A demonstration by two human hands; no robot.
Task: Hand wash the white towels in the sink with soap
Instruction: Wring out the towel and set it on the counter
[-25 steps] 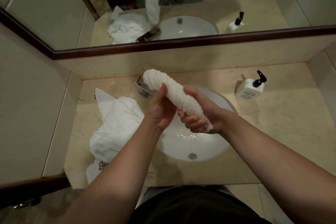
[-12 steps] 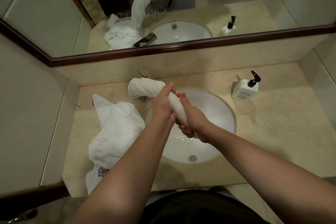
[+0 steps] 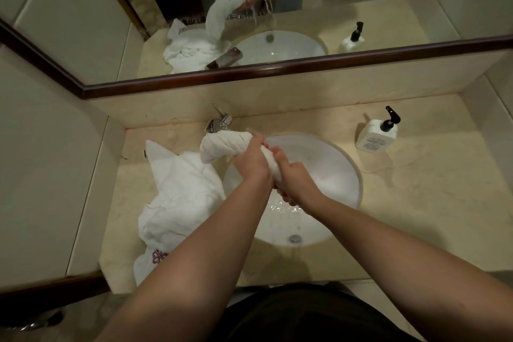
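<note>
Head view: over the sink (image 3: 352, 172), left hand (image 3: 251, 165) and right hand (image 3: 295, 184) clench a twisted white towel (image 3: 224, 146); its free end, seemingly beyond the rim, may drip onto the countertop (image 3: 416, 203).

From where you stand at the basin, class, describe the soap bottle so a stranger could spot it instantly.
Start at the round white sink in the beige counter. Look right, towards the back wall: the soap bottle stands upright there, alone. It is squarish and white with a black pump, unlike the soft white towels left of the basin.
</note>
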